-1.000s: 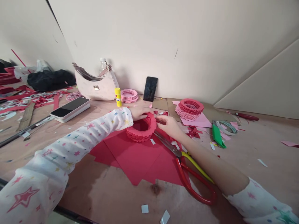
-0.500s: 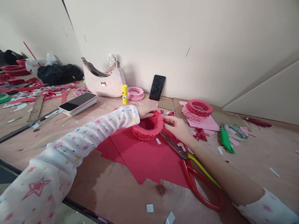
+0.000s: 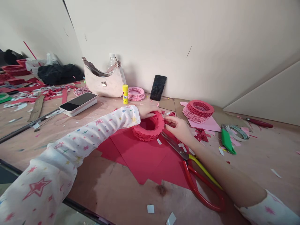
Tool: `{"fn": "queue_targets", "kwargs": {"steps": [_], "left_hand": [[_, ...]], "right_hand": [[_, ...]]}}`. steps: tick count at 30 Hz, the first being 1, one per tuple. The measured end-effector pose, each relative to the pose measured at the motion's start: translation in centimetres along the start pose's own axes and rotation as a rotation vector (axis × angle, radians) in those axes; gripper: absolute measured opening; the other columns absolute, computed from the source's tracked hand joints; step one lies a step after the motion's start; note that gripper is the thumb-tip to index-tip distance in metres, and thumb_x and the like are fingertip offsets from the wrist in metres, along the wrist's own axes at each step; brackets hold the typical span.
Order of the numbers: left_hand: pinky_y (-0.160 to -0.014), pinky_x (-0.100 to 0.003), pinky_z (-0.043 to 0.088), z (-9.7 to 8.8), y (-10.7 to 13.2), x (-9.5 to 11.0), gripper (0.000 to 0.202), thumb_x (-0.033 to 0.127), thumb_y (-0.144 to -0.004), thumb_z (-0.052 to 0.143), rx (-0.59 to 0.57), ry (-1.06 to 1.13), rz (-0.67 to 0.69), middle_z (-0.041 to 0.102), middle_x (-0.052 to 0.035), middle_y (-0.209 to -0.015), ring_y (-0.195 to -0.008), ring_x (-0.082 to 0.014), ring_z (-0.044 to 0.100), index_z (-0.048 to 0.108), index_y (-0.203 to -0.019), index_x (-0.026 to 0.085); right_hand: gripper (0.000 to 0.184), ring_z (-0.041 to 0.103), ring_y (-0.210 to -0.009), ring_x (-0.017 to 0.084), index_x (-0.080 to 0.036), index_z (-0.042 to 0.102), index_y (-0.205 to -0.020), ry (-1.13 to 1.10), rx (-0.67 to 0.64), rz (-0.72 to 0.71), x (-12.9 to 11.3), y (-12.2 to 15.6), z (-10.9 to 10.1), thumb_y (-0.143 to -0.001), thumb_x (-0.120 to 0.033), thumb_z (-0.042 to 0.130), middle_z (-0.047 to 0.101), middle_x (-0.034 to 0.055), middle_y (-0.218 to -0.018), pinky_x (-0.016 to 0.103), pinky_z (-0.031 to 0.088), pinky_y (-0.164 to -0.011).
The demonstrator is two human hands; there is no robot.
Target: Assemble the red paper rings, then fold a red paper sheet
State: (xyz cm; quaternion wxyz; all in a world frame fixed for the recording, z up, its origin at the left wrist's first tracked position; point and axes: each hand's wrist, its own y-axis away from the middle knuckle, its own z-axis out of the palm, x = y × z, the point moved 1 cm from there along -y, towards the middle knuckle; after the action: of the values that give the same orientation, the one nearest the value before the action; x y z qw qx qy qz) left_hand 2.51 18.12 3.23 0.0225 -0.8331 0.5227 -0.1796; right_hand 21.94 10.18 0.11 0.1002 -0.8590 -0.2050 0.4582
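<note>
On the scrap-strewn worktop [image 3: 264,150], a layered ring of folded red paper [image 3: 148,132] is laid flat on loose red paper sheets [image 3: 138,159], directly in front of the person. Its far rim is covered by the curled left hand [image 3: 148,112], apparently so that the ring is steadied, while its right edge is pinched narrowly by the right hand [image 3: 175,126]. Large scissors with red and yellow handles [image 3: 198,181] are left just beside the ring, their blades pointing towards it, seemingly so that they can be reached easily. A stack of pink paper rings [image 3: 198,111] is kept to the right on a pink sheet [image 3: 206,124]. A yellow glue stick [image 3: 125,94] stands farther back, and a phone [image 3: 158,87] is propped against the wall [image 3: 211,47].
</note>
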Motion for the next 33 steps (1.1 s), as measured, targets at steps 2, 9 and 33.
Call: {"fn": "queue_targets", "kwargs": {"steps": [2, 9, 33], "left_hand": [[-0.091, -0.032, 0.037, 0.1, 0.0, 0.0, 0.033, 0.017, -0.083, 0.051, 0.009, 0.026, 0.003, 0.059, -0.007, -0.114, -0.101, -0.0197, 0.053, 0.054, -0.115, 0.016], [-0.095, -0.035, 0.036, 0.1, 0.1, 0.2, 0.03, 0.026, -0.084, 0.054, 0.054, 0.063, -0.012, 0.059, -0.0083, -0.112, -0.105, -0.0214, 0.052, 0.056, -0.112, 0.017], [-0.082, -0.039, 0.048, 0.5, 0.4, 0.8, 0.027, 0.03, -0.089, 0.049, 0.122, 0.044, -0.04, 0.053, -0.0089, -0.114, -0.096, -0.0189, 0.055, 0.053, -0.113, 0.016]], "right_hand": [[0.028, 0.064, -0.087, 0.019, -0.02, 0.065, -0.1, 0.03, 0.006, -0.004, 0.0, 0.1, 0.0, -0.073, -0.021, 0.057, 0.068, 0.0055, -0.099, 0.034, 0.05, -0.081], [0.026, 0.062, -0.083, 0.019, -0.021, 0.067, -0.096, 0.02, -0.047, 0.059, -0.6, -0.1, -0.5, -0.079, -0.025, 0.049, 0.069, 0.003, -0.094, 0.032, 0.049, -0.074], [0.024, 0.062, -0.086, 0.02, -0.02, 0.065, -0.096, 0.181, 0.148, -0.038, -0.1, 0.1, 0.0, -0.077, -0.026, 0.051, 0.068, 0.0059, -0.097, 0.034, 0.048, -0.079]]}}
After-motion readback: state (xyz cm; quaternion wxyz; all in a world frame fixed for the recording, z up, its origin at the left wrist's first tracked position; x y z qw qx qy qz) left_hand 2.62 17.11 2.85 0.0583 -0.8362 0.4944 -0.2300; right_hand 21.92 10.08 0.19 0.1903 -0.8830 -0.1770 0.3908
